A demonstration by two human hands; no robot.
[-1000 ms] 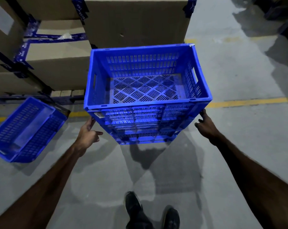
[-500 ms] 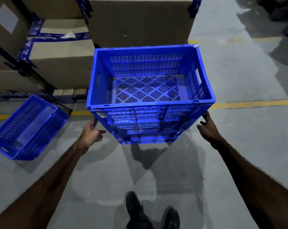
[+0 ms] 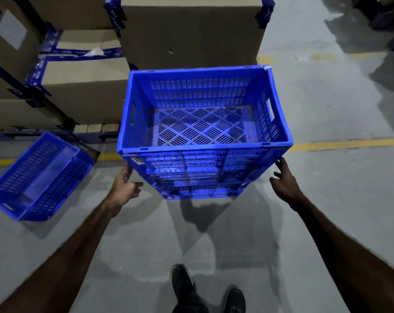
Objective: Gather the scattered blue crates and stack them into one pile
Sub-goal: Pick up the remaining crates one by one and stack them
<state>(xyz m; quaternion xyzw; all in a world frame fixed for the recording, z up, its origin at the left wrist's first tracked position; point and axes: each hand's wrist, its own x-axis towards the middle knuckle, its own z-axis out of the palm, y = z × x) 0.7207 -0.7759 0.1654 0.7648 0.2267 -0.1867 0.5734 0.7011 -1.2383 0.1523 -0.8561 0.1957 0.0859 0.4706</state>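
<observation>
A pile of blue slotted crates (image 3: 204,168) stands on the concrete floor straight ahead; the top crate is upright with nothing inside. My left hand (image 3: 125,187) is at the pile's lower left corner, fingertips against its side and thumb spread. At the lower right corner is my right hand (image 3: 285,180), fingers apart and just touching the crate's edge. Neither hand closes around anything. Another blue crate (image 3: 40,177) lies tilted on the floor at the left, apart from the pile.
Large cardboard boxes (image 3: 191,35) with blue tape stand right behind the pile and fill a rack (image 3: 29,93) at the left. A yellow floor line (image 3: 345,144) runs across. My shoes (image 3: 205,290) are at the bottom. Dark objects sit far right.
Both hands stay at the pile's lower corners with hardly any movement. The view has drifted slightly, and the pile and the loose crate keep their places.
</observation>
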